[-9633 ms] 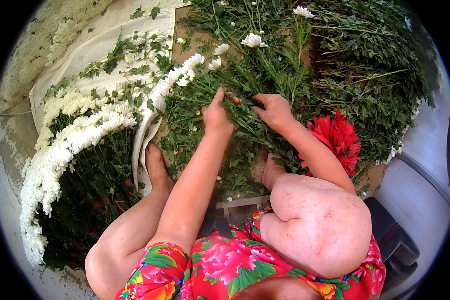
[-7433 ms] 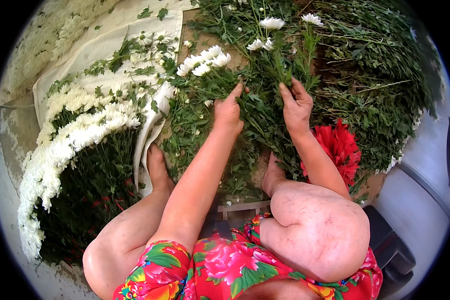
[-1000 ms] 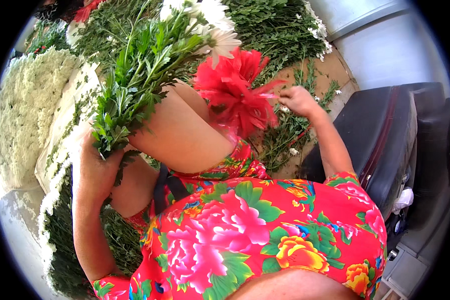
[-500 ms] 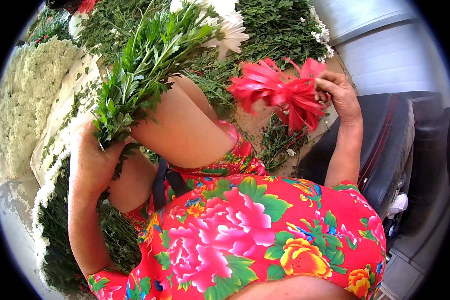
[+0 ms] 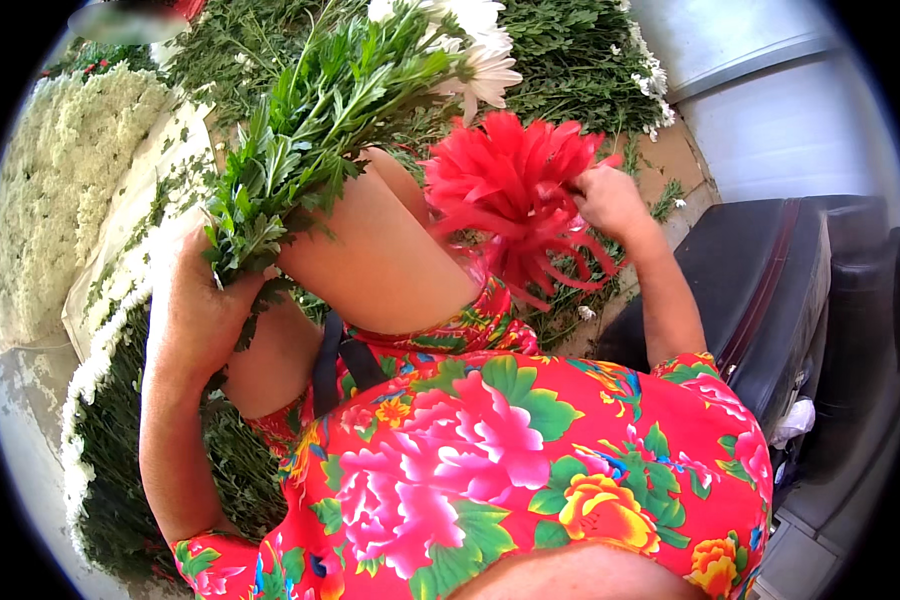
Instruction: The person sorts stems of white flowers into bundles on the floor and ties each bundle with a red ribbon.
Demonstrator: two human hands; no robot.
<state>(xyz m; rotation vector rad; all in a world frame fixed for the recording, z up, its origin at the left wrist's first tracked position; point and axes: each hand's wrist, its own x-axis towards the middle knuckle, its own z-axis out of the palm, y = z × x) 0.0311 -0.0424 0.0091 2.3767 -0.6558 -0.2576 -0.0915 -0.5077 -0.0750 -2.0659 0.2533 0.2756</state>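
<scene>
My left hand (image 5: 195, 305) is closed round the stems of a leafy bunch of white chrysanthemums (image 5: 315, 140). The bunch slants up to the right across my knee, its white blooms (image 5: 485, 70) at the far end. Over on the right, my right hand (image 5: 610, 200) grips a fluffy bundle of red plastic ribbon strips (image 5: 515, 185). Loose red strands hang from the bundle's lower side. The ribbon bundle is beside my bent leg (image 5: 390, 260), below the white blooms and apart from them.
Green stems with white flowers (image 5: 570, 70) cover the floor ahead. At left lie a broad mass of small cream blossoms (image 5: 70, 190) and another heap of white-edged flowers (image 5: 140, 470). A black padded seat (image 5: 750, 280) stands close on the right, before a pale wall (image 5: 790, 120).
My right hand has moved left and slightly down, bringing the red ribbon bundle nearer my knee and turning its full side up. The flower bunch has shifted slightly to the right.
</scene>
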